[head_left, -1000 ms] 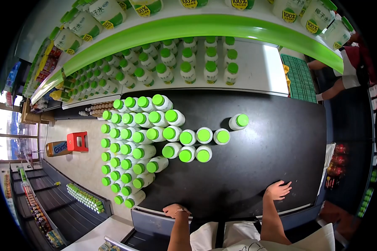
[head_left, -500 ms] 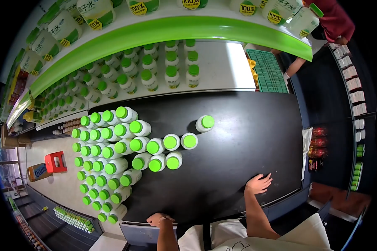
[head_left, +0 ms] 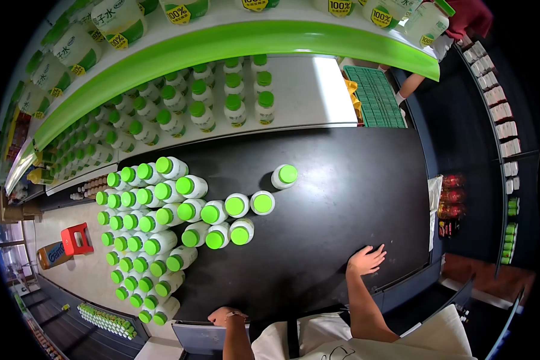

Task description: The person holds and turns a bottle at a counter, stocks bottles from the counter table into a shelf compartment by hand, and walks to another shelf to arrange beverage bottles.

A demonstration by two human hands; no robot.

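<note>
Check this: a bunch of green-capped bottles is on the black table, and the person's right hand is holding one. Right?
Not quite: the right hand holds nothing; in the head view it rests open and empty on the black table. The green-capped bottles are on that table, as you say.

Red stool (head_left: 77, 239) on pale floor (head_left: 84, 279), brown package (head_left: 52, 255) beside it, green crate (head_left: 375, 97)

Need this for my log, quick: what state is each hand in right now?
Left hand: at the near edge of the black shelf; open or closed cannot be told.
Right hand: open, fingers spread on the shelf, holding nothing visible.
</note>
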